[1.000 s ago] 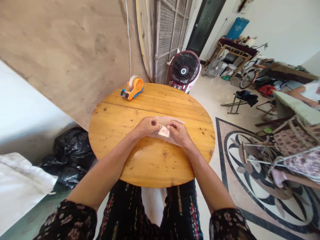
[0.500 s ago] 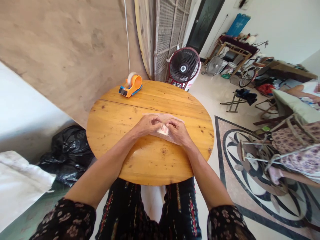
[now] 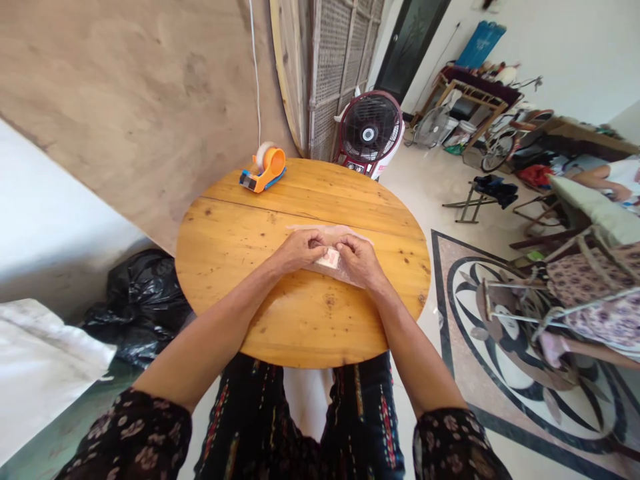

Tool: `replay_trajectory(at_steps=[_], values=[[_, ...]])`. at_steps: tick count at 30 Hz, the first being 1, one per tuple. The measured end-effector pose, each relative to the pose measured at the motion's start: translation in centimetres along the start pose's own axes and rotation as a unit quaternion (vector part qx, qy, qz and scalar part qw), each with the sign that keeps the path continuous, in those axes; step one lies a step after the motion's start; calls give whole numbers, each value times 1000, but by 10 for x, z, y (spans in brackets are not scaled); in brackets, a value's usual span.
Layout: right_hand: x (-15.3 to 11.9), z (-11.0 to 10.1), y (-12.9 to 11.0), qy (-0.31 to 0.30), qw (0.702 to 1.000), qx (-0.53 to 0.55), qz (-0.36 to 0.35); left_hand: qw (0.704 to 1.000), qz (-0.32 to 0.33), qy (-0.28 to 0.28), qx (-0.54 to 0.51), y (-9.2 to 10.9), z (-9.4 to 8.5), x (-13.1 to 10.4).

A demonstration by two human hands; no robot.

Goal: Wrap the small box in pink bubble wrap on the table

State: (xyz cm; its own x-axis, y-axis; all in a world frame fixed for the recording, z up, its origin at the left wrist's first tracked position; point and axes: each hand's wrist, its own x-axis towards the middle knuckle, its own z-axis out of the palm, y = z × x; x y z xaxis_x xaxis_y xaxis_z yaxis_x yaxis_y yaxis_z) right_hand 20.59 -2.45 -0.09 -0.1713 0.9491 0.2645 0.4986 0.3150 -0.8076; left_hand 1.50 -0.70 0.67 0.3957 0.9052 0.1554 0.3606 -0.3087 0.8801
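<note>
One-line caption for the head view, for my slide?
Both hands, left hand and right hand, pinch a small pink packet on a round wooden table.

One round wooden table [image 3: 250, 267], one orange tape dispenser [image 3: 265, 171] at its far left, one clear plastic bag [image 3: 350, 235], one small pink packet [image 3: 331, 258], two hands, left hand [image 3: 299, 249] and right hand [image 3: 358, 260], and one floor fan [image 3: 370, 131] beyond the table.

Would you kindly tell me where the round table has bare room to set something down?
Bare wood lies on the table between the tape dispenser and left hand, and along the near edge. It is crowded mid-table, where both hands, right hand included, pinch a clear bag.
</note>
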Motion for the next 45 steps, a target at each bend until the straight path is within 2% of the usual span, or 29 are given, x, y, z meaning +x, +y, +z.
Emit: replay_trajectory(at_steps=[4, 9, 14, 16, 19, 28, 33, 39, 42, 45], values=[[1, -1, 4, 2, 1000, 7, 2, 1000, -16, -1, -18, 2, 0, -1], [-1, -2, 4, 55, 997, -18, -50, 999, -13, -5, -29, 1, 0, 0], [-5, -2, -6, 76, 977, -73, -184, 999, -21, -9, -47, 0, 0, 1], [-6, -2, -10, 59, 964, -108, -234, 998, -22, -21, -62, 1, -1, 1], [-5, -2, -11, 19, 954, -138, -266, 997, -25, -24, -72, 3, -3, -1], [-5, -3, -4, -1, 944, -183, -274, 996, -49, -27, -65, 4, -9, -2], [-5, -4, -2, -13, 945, -205, -256, 995, -87, -16, -40, 9, -13, -3], [-4, -6, -1, -31, 948, -195, -250, 988, -134, -24, 79, 22, -25, -5], [-4, -6, -1, -44, 950, -186, -246, 980, -166, -25, 108, 15, -31, -8], [-4, -6, -2, -46, 951, -183, -245, 979, -170, -15, 109, 3, -33, -15]])
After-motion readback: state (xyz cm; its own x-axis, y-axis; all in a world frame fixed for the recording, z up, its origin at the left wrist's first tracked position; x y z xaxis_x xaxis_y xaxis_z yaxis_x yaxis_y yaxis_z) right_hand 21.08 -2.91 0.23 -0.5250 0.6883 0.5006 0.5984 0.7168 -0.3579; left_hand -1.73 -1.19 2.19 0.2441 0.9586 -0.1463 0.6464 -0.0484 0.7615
